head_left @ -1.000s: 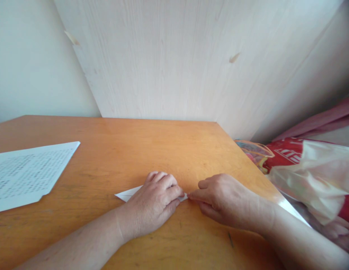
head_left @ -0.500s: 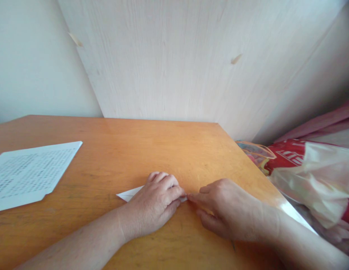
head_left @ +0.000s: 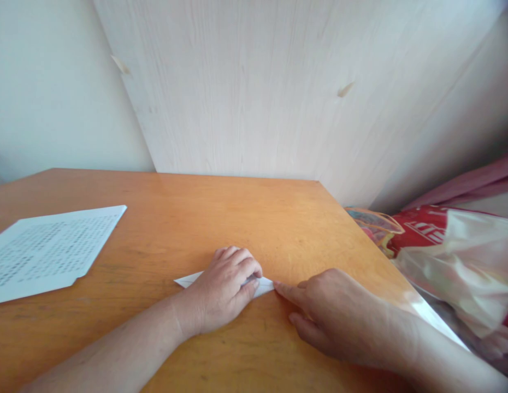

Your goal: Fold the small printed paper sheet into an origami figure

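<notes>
A small piece of folded white paper (head_left: 265, 286) lies on the wooden table, with a pointed end showing on either side of my left hand (head_left: 227, 292). That hand rests over the paper's middle and holds it down, fingers curled and thumb beside them. My palm hides the paper's centre. From the right, my right hand (head_left: 338, 314) reaches in with its index finger stretched out, the fingertip touching the paper's right point. Its thumb stands apart below, the other fingers are bent, and nothing is held in it.
Printed sheets (head_left: 53, 248) lie on the left of the orange-brown table (head_left: 221, 210). A pale wood-grain panel (head_left: 246, 93) rises behind the table's far edge. Beyond the right edge are a red bag (head_left: 426, 226) and whitish plastic (head_left: 471, 273).
My left hand's fingers have drawn back a little leftward, showing more of the paper's right point. My right hand has shifted slightly right and down. The view has moved a little.
</notes>
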Tool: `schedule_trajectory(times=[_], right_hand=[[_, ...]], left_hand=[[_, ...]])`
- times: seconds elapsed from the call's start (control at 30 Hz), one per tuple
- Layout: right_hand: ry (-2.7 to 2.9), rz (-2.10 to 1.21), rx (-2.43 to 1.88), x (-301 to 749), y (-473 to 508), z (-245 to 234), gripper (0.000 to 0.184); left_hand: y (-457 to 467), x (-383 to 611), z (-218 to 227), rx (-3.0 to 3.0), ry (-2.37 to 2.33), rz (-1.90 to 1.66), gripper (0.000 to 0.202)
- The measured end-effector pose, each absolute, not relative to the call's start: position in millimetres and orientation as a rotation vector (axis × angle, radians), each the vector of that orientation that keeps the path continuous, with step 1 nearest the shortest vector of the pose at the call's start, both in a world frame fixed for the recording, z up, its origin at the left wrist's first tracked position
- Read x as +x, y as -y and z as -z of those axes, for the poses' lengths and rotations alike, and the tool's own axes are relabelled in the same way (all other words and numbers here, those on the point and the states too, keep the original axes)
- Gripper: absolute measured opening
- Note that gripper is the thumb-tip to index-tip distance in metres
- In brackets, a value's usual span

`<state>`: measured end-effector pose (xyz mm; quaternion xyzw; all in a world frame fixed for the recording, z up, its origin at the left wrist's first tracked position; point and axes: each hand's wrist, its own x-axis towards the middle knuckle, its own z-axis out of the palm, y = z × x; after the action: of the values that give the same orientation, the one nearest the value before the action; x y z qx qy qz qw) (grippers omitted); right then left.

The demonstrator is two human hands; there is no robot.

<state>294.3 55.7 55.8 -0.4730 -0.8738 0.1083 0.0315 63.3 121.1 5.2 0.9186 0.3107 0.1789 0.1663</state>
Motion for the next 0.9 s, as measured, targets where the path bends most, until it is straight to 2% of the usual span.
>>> schedule_trajectory(times=[0.2,0.37,0.6,0.9], right_hand=[[2.711,-0.396,-1.463,298.4,-55.6,-52.8,0.014],[2.657,-0.414,-1.457,296.1,-53.4,-59.1,0.017],[2.69,-0.379,-1.496,295.8,-53.2,-59.0,0.019],[2.723,-0.196,-1.563,292.9,-46.4,-48.0,0.025]], left_hand=[[-129.7,56.5,6.6,2.553,-1.248,-0.659,0.019],[-130.0,52.3,8.3,2.586,-1.503,-0.548,0.022],[-129.7,50.6,16.3,2.671,-1.646,-0.419,0.038],[-133.1,52.3,20.2,2.644,-1.673,-0.305,0.048]])
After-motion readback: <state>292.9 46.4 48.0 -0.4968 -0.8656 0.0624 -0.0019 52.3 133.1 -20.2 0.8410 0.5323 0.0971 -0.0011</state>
